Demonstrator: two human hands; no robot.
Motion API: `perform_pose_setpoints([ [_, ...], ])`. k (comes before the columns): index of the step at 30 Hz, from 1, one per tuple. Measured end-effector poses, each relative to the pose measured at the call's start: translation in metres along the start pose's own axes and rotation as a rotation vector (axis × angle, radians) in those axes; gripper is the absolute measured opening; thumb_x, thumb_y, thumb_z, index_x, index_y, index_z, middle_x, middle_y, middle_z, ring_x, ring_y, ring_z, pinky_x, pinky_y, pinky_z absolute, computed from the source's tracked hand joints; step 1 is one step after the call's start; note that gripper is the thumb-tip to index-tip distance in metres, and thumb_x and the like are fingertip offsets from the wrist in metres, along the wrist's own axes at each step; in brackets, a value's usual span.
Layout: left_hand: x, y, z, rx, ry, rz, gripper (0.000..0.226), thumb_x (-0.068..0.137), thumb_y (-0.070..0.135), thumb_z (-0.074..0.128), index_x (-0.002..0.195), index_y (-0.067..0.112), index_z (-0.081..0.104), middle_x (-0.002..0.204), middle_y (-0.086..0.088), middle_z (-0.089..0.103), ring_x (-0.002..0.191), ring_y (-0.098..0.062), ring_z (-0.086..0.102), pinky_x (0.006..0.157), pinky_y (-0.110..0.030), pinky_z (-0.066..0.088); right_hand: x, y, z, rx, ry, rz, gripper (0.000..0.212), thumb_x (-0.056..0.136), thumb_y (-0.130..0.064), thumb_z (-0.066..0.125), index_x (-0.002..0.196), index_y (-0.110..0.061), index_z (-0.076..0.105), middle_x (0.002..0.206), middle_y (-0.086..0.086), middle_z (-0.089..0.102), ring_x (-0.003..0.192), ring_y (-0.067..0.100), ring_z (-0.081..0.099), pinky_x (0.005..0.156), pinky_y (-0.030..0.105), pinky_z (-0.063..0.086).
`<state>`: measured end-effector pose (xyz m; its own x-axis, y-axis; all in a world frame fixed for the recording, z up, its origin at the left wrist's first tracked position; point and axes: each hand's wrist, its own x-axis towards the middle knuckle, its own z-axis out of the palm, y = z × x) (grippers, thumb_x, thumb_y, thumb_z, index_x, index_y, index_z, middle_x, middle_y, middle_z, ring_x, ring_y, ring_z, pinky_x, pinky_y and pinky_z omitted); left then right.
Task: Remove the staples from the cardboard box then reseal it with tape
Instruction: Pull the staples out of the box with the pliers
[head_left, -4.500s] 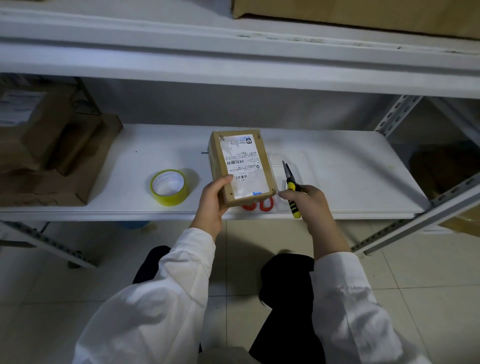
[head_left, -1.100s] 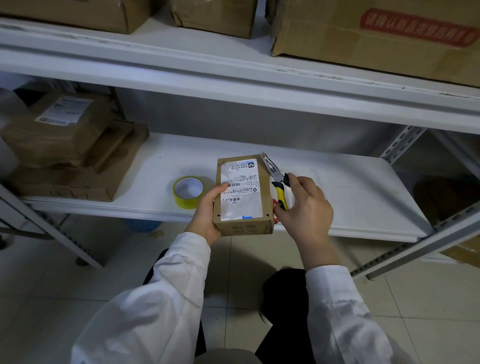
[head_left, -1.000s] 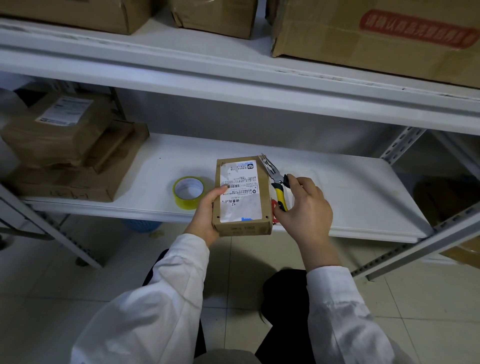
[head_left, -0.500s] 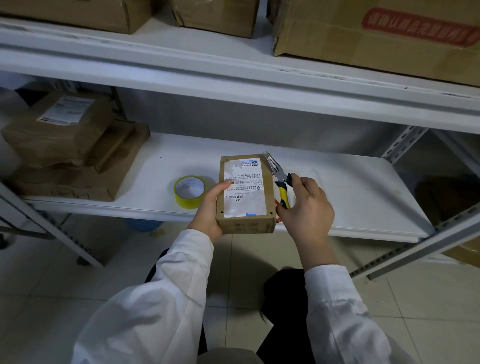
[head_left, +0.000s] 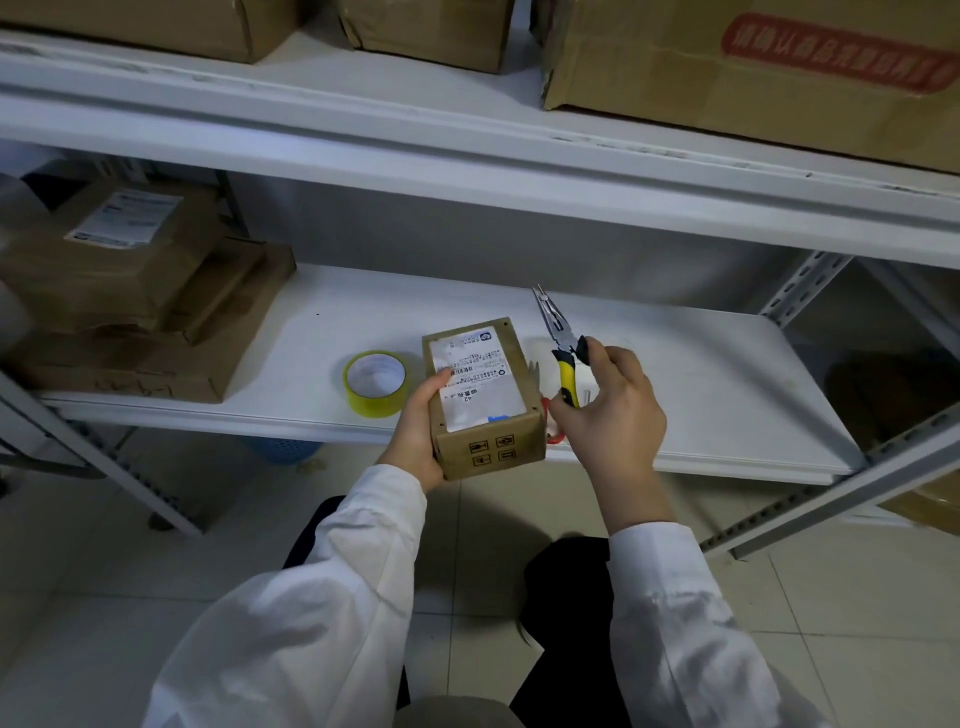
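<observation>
Two hands work at the front edge of a white shelf (head_left: 675, 395). The left hand (head_left: 415, 434) grips the small labelled cardboard box (head_left: 480, 395) from its left side, thumb on the shipping label, and holds it tilted over the shelf edge. Just right of the box, the right hand (head_left: 610, 415) curls its fingers round the yellow-and-black handles of needle-nose pliers (head_left: 563, 356), whose tips point up, clear of the box. A yellow tape roll (head_left: 375, 383) lies just left of the box. A red loop (head_left: 554, 439), possibly a scissors handle, shows behind the box's right corner and is mostly hidden. Stacked brown parcels (head_left: 130, 291) sit far left of the box, with large cartons (head_left: 753, 88) above it.
</observation>
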<state>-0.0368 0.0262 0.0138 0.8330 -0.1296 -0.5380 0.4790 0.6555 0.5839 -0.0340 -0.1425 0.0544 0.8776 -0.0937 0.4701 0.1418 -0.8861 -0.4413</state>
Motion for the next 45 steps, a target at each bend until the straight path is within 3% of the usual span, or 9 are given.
perform_pose_setpoints([
  [4, 0.001, 0.004, 0.001, 0.037, -0.041, 0.117, 0.024, 0.087, 0.038, 0.056, 0.101, 0.023, 0.069, 0.101, -0.003, 0.074, 0.082, -0.021, 0.072, 0.084, -0.037, 0.052, -0.002, 0.004, -0.001, 0.197, -0.142, 0.255, 0.056, 0.073, -0.024, 0.073, 0.127, -0.024, 0.057, 0.123, -0.005, 0.053, 0.104, 0.017, 0.055, 0.07, 0.024, 0.036],
  [9, 0.006, 0.0, 0.006, 0.097, -0.042, 0.178, 0.022, 0.09, 0.031, 0.054, 0.107, 0.022, 0.066, 0.096, 0.002, 0.075, 0.082, -0.015, 0.073, 0.073, -0.031, 0.055, 0.0, 0.019, 0.004, 0.404, -0.208, 0.563, 0.05, 0.074, -0.023, 0.072, 0.123, -0.021, 0.06, 0.109, -0.002, 0.056, 0.095, 0.021, 0.054, 0.078, 0.033, 0.046],
  [14, 0.015, -0.007, 0.01, 0.07, -0.023, 0.19, 0.021, 0.089, 0.028, 0.056, 0.105, 0.022, 0.067, 0.103, 0.0, 0.074, 0.086, -0.016, 0.072, 0.087, -0.035, 0.053, 0.004, 0.044, 0.005, 0.419, -0.212, 0.709, 0.017, 0.07, -0.018, 0.066, 0.088, -0.018, 0.065, 0.061, 0.001, 0.048, 0.061, 0.024, 0.044, 0.054, 0.025, 0.033],
  [20, 0.026, -0.014, 0.018, 0.013, -0.025, 0.206, 0.029, 0.09, 0.029, 0.054, 0.116, 0.019, 0.063, 0.112, -0.003, 0.071, 0.101, -0.021, 0.068, 0.097, -0.041, 0.049, 0.0, 0.071, 0.012, -0.039, -0.323, 0.636, 0.034, 0.071, -0.02, 0.064, 0.105, -0.015, 0.062, 0.099, 0.008, 0.054, 0.079, 0.032, 0.057, 0.062, 0.026, 0.036],
  [28, 0.034, -0.018, 0.022, 0.039, -0.028, 0.192, 0.021, 0.09, 0.023, 0.053, 0.107, 0.021, 0.065, 0.108, -0.002, 0.072, 0.1, -0.022, 0.068, 0.098, -0.042, 0.048, 0.015, 0.078, 0.023, -0.205, -0.459, 0.624, 0.026, 0.076, -0.021, 0.062, 0.1, -0.01, 0.061, 0.1, 0.007, 0.048, 0.092, 0.034, 0.057, 0.073, 0.03, 0.041],
  [35, 0.036, -0.016, 0.014, 0.109, 0.029, 0.175, 0.031, 0.075, 0.023, 0.062, 0.105, 0.02, 0.067, 0.103, -0.002, 0.074, 0.101, -0.024, 0.067, 0.095, -0.042, 0.048, 0.017, 0.073, 0.025, -0.198, -0.439, 0.626, 0.036, 0.074, -0.026, 0.063, 0.105, -0.01, 0.058, 0.107, 0.009, 0.048, 0.095, 0.035, 0.056, 0.072, 0.031, 0.036],
  [37, 0.032, -0.016, 0.015, 0.179, 0.094, 0.185, 0.025, 0.075, 0.021, 0.063, 0.099, 0.02, 0.067, 0.092, 0.003, 0.075, 0.089, -0.017, 0.068, 0.083, -0.034, 0.051, 0.016, 0.069, 0.022, -0.183, -0.408, 0.62, 0.037, 0.073, -0.025, 0.064, 0.105, -0.008, 0.058, 0.107, 0.009, 0.049, 0.094, 0.035, 0.055, 0.071, 0.031, 0.036],
  [41, 0.028, -0.014, 0.015, 0.223, 0.176, 0.221, 0.079, 0.054, 0.021, 0.072, 0.128, 0.011, 0.047, 0.115, -0.005, 0.067, 0.091, -0.015, 0.064, 0.065, -0.026, 0.045, 0.017, 0.059, 0.011, -0.068, -0.339, 0.566, 0.04, 0.071, -0.029, 0.066, 0.107, -0.013, 0.058, 0.108, 0.007, 0.051, 0.089, 0.032, 0.055, 0.069, 0.03, 0.036],
  [45, 0.023, -0.01, 0.012, 0.267, 0.185, 0.296, 0.087, 0.047, 0.011, 0.072, 0.129, 0.009, 0.041, 0.118, -0.009, 0.062, 0.097, -0.022, 0.063, 0.069, -0.03, 0.047, 0.022, 0.04, -0.007, 0.276, -0.326, 0.537, 0.05, 0.07, -0.029, 0.067, 0.119, -0.023, 0.059, 0.111, 0.005, 0.058, 0.087, 0.026, 0.058, 0.071, 0.031, 0.043],
])
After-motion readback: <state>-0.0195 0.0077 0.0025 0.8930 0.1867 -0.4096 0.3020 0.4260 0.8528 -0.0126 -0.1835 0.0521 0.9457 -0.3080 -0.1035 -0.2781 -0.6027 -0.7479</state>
